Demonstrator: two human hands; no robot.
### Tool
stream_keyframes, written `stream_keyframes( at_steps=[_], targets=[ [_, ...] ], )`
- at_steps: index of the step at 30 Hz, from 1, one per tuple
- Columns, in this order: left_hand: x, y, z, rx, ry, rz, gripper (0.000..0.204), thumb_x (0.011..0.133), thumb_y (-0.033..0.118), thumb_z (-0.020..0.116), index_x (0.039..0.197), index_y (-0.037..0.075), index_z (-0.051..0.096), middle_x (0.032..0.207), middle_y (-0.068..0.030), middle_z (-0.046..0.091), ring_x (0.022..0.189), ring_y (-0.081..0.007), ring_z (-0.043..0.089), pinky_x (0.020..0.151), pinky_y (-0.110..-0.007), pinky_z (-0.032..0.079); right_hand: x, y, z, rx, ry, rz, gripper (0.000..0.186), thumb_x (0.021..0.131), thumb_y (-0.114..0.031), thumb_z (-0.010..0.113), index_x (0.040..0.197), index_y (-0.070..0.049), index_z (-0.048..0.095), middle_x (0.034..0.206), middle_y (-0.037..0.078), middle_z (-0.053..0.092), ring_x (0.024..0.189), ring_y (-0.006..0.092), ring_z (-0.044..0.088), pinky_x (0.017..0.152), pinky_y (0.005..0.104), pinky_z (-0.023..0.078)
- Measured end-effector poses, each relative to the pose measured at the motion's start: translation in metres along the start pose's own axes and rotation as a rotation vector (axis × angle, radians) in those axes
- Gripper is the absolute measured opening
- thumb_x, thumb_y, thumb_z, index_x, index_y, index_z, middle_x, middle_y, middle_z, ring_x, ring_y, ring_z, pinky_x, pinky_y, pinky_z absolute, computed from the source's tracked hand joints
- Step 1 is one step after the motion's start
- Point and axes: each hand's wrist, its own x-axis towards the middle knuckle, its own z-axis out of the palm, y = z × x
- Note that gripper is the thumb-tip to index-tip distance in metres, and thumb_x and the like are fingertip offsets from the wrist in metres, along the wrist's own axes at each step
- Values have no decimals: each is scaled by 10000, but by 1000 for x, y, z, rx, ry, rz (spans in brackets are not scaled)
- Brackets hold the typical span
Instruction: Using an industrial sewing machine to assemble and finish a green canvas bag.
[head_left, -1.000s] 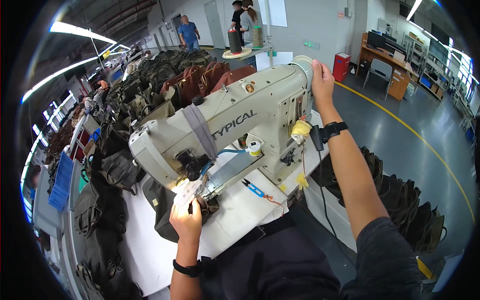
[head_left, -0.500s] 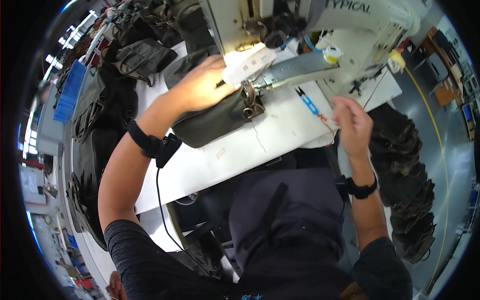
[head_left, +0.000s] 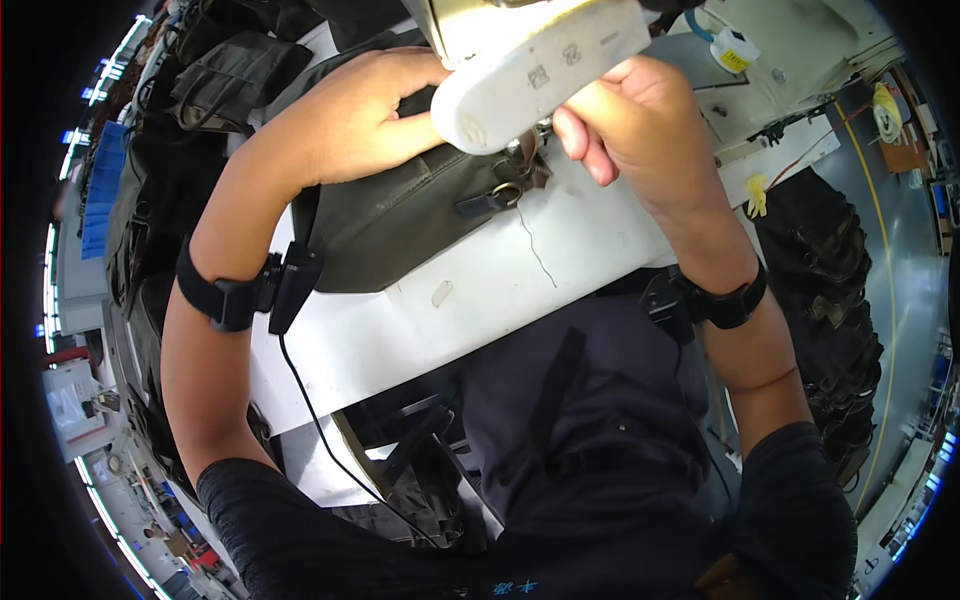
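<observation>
My left hand (head_left: 365, 118) lies on a dark olive bag (head_left: 375, 235) with its thumb spread along the upper part. Its fingertips go out of sight behind the white cover (head_left: 540, 85) on the sewing machine's head. On the cover's other side, my right hand (head_left: 650, 135) is closed with bent fingers, close to the bag's strap end. Whatever those fingers hold is hidden. A short strap with a metal ring (head_left: 505, 192) sits at the bag's right end. From there a loose dark thread (head_left: 535, 245) trails onto the white table (head_left: 440, 325).
The machine's pale body (head_left: 800, 60) fills the upper right, with a small white bottle (head_left: 735, 50) beside it. More dark bags (head_left: 235, 80) are piled left; others (head_left: 815, 300) hang in a row at right. A cable (head_left: 310, 400) runs from my left wrist strap.
My right hand has moved left and up to the machine's head. The blue-handled thread snips no longer show. The view has come closer to the machine; my left hand remains on the bag.
</observation>
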Motion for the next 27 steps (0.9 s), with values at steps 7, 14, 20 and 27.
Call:
stream_keyframes(
  at_steps=[7, 14, 20, 27],
  targets=[
    [-15, 35, 23, -187, 80, -456, 308, 1033, 226, 555, 1232, 19, 667, 1018, -150, 745, 917, -206, 692, 878, -341, 521, -4, 4, 3, 25, 66, -38, 244, 938, -253, 725, 860, -23, 698, 586, -28, 584, 462, 44, 496, 454, 226, 379],
    [-19, 40, 31, -603, 81, -540, 370, 1045, 354, 620, 1192, 17, 657, 1152, -11, 649, 1076, -96, 562, 1003, -265, 426, -26, 41, 26, -324, 348, -400, 369, 859, -227, 824, 1111, -46, 624, 686, 3, 634, 548, 79, 576, 506, 269, 444],
    [-20, 20, 28, -114, -129, -319, 334, 1082, 164, 479, 1308, -39, 617, 1320, -165, 634, 1215, -260, 599, 1084, -345, 438, -33, 69, 43, -818, 581, -681, 405, 815, -124, 740, 1177, -53, 574, 832, 102, 658, 672, 318, 663, 628, 392, 539],
    [-20, 52, 42, -484, 198, -518, 284, 1028, 145, 552, 1214, -22, 687, 1215, -147, 687, 1149, -283, 635, 1025, -346, 481, -25, 68, 59, -499, 714, -692, 368, 784, 24, 682, 1130, -69, 600, 940, 140, 595, 779, 325, 646, 689, 428, 534]
  ],
)
